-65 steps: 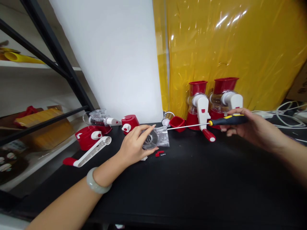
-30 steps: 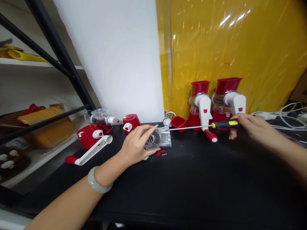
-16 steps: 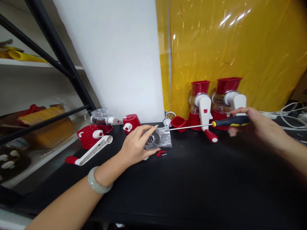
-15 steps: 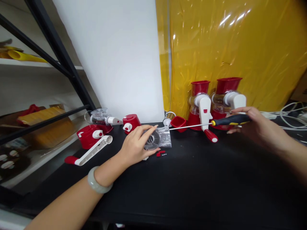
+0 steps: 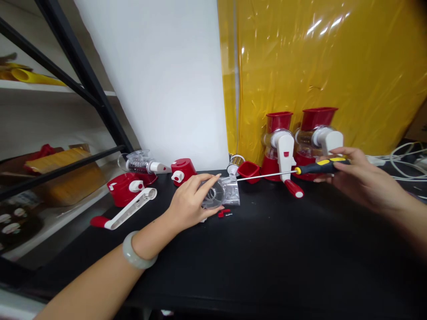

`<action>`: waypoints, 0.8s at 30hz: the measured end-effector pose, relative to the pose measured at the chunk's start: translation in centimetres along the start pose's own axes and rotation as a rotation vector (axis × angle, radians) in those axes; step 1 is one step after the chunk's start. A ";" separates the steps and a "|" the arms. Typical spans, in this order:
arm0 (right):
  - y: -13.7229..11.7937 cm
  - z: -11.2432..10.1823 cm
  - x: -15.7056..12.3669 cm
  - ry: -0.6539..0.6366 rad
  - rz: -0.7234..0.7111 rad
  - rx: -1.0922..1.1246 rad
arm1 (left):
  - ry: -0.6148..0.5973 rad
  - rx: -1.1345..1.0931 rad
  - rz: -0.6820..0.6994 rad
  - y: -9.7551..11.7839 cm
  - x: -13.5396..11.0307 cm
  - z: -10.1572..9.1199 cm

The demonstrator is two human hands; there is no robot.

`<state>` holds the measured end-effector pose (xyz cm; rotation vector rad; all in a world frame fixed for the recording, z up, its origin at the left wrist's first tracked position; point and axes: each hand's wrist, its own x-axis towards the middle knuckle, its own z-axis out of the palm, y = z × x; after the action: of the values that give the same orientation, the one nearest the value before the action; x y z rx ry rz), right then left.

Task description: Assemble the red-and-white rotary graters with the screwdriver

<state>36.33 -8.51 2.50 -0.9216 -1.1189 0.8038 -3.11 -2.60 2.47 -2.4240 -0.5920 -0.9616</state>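
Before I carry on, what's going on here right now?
The person's left hand grips a clear plastic housing. The right hand holds a black-and-yellow screwdriver, its shaft reaching across to the housing's upper edge; whether it is seated in anything is too small to tell. A small red part lies nearby on the black table, and a red-and-white grinder stands behind the shaft.

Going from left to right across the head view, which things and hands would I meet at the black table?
White crank with red grip, left hand, clear plastic housing, long screwdriver, right hand.
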 end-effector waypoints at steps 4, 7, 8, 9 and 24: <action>0.0 -0.3 -0.2 0.006 -0.002 -0.223 | 0.006 0.020 0.020 0.0 0.1 0.0; 0.0 -0.4 -0.2 0.011 0.018 -0.195 | 0.005 0.014 0.009 0.0 0.1 0.0; -0.1 -0.3 -0.2 0.007 0.027 -0.117 | 0.005 0.009 0.002 0.0 0.1 0.0; -0.1 -0.2 -0.2 0.003 0.036 -0.037 | 0.002 0.004 -0.004 0.0 0.0 0.0; -0.9 1.3 -0.7 0.098 0.123 0.199 | -0.003 0.003 -0.008 0.0 0.0 0.0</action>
<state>35.00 -9.28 3.28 -0.8579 -0.8866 0.9427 -3.07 -2.63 2.49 -2.4226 -0.6038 -0.9595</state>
